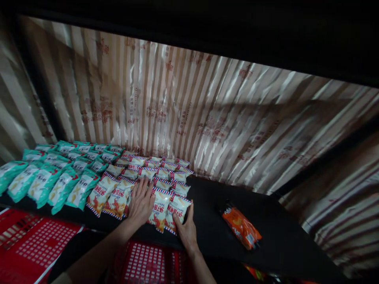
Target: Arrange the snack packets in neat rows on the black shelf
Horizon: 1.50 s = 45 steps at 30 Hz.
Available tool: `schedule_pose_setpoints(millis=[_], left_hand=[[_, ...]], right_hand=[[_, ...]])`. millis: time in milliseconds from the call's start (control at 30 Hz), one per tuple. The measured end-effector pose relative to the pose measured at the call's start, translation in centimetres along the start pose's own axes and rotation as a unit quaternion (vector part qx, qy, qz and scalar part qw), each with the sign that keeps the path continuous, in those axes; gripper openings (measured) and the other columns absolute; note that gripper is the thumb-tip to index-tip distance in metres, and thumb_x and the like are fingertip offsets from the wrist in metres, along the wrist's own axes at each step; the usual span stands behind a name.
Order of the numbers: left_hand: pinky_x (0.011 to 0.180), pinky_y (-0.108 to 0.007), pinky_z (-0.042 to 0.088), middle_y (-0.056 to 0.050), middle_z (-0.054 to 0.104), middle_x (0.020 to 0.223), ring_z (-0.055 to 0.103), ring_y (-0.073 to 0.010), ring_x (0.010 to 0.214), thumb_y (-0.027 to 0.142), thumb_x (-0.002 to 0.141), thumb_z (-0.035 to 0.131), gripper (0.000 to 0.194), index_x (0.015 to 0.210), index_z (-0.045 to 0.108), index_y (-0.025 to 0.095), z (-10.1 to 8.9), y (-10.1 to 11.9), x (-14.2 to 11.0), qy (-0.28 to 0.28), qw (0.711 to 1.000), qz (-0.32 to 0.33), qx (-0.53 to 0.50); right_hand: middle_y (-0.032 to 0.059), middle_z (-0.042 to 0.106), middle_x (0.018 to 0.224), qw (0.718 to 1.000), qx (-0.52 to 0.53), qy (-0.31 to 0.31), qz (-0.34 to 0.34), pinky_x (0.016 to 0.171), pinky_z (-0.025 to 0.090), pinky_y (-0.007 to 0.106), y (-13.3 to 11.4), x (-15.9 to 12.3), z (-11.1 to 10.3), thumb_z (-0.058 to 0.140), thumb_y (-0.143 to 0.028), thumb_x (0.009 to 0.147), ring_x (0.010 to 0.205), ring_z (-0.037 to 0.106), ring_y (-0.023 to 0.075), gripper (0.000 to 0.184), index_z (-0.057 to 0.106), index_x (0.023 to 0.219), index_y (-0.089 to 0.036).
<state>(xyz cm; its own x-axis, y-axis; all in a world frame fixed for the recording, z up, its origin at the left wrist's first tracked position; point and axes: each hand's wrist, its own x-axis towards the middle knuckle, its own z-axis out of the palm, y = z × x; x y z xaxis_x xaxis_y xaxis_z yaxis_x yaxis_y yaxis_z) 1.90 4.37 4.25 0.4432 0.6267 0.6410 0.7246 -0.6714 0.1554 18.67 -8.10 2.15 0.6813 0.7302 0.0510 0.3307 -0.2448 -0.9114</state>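
My left hand (142, 201) lies flat with fingers spread on the rows of white and red snack packets (118, 197) at the front of a black shelf (207, 225). My right hand (186, 228) rests against the right edge of the front packet (177, 211) in the rightmost row, fingers curled along its side. Rows of green snack packets (59, 181) fill the shelf to the left. A single orange packet (241, 227) lies alone on the bare shelf to the right, apart from both hands.
A striped beige sheet with red print (207, 118) lines the back and sides of the shelf. A dark shelf board (237, 35) hangs overhead. Red plastic baskets (29, 244) stand below the shelf's front edge.
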Motion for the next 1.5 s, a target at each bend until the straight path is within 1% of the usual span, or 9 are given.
schedule_pose_setpoints(millis=[233,500,667,767,867,1000,1200,1333,1500], left_hand=[[0.107,-0.050,0.024,-0.012,0.038,0.142,0.025,-0.0283,0.135,0.032,0.090,0.033,0.046,0.131,0.046,0.014,0.7,-2.3,4.2,-0.048,0.999,-0.017,0.015],[0.109,-0.049,0.020,-0.011,0.043,0.139,0.031,-0.0262,0.133,0.037,0.092,0.026,0.049,0.129,0.048,0.014,1.8,-2.9,4.8,-0.120,0.991,-0.034,0.053],[0.110,-0.046,0.018,-0.011,0.031,0.146,0.020,-0.0250,0.137,0.039,0.092,0.023,0.051,0.132,0.045,0.017,0.7,-2.1,6.4,-0.144,0.987,-0.037,0.061],[0.111,-0.045,0.017,-0.009,0.026,0.148,0.013,-0.0227,0.139,0.041,0.093,0.019,0.052,0.135,0.040,0.019,0.5,-1.2,7.8,-0.198,0.978,-0.047,0.047],[0.111,-0.047,0.014,-0.008,0.029,0.147,0.015,-0.0226,0.139,0.043,0.093,0.016,0.054,0.135,0.040,0.019,0.9,-0.8,8.6,-0.252,0.965,-0.061,0.033],[0.111,-0.048,0.013,-0.008,0.035,0.144,0.022,-0.0227,0.137,0.044,0.092,0.015,0.056,0.134,0.041,0.019,1.3,-0.9,8.9,-0.268,0.961,-0.059,0.030],[0.113,-0.045,0.005,-0.005,0.027,0.148,0.012,-0.0197,0.139,0.044,0.092,0.012,0.056,0.139,0.032,0.020,1.4,0.0,10.8,-0.287,0.958,-0.026,0.018],[0.112,-0.046,0.009,-0.002,0.027,0.148,0.012,-0.0199,0.139,0.046,0.092,0.009,0.059,0.138,0.033,0.020,2.4,0.9,12.2,-0.326,0.945,-0.012,-0.004],[0.111,-0.049,0.010,-0.003,0.027,0.148,0.015,-0.0216,0.139,0.046,0.091,0.008,0.059,0.137,0.035,0.020,3.3,0.6,12.2,-0.360,0.933,-0.018,-0.012]], right_hand=[[0.0132,0.050,0.132,1.000,0.009,0.005,-0.015,0.098,0.038,0.042,0.0,0.0,0.0,0.062,-0.053,0.069,0.120,0.049,0.0299,0.096,0.016,0.145,-0.016],[0.0161,0.046,0.135,0.998,-0.053,-0.013,-0.029,0.100,0.038,0.040,0.7,0.1,0.1,0.052,-0.051,0.077,0.123,0.046,0.0277,0.088,0.012,0.144,-0.012],[0.0162,0.045,0.136,0.996,-0.076,-0.007,-0.048,0.099,0.039,0.040,1.3,0.3,0.1,0.052,-0.050,0.078,0.123,0.046,0.0278,0.085,0.013,0.144,-0.013],[0.0162,0.047,0.134,0.995,-0.074,-0.002,-0.060,0.098,0.040,0.040,1.4,0.4,0.1,0.053,-0.049,0.078,0.122,0.047,0.0277,0.085,0.014,0.144,-0.012],[0.0170,0.047,0.134,0.995,-0.072,-0.001,-0.063,0.097,0.041,0.039,1.3,0.3,0.2,0.052,-0.048,0.078,0.121,0.048,0.0274,0.083,0.016,0.143,-0.011],[0.0177,0.047,0.134,0.996,-0.072,0.005,-0.056,0.097,0.041,0.039,1.1,0.2,0.2,0.052,-0.049,0.078,0.121,0.048,0.0277,0.081,0.022,0.142,-0.009],[0.0164,0.047,0.134,0.995,-0.063,0.012,-0.077,0.096,0.042,0.039,1.3,0.3,0.2,0.054,-0.047,0.078,0.121,0.047,0.0271,0.080,0.022,0.142,-0.012],[0.0175,0.045,0.136,0.994,-0.071,0.009,-0.079,0.099,0.039,0.039,1.7,0.4,0.3,0.053,-0.049,0.079,0.125,0.044,0.0266,0.080,0.022,0.141,-0.009],[0.0181,0.046,0.135,0.993,-0.084,0.007,-0.080,0.100,0.039,0.038,1.9,0.5,0.4,0.052,-0.049,0.078,0.126,0.042,0.0265,0.079,0.024,0.140,-0.007]])
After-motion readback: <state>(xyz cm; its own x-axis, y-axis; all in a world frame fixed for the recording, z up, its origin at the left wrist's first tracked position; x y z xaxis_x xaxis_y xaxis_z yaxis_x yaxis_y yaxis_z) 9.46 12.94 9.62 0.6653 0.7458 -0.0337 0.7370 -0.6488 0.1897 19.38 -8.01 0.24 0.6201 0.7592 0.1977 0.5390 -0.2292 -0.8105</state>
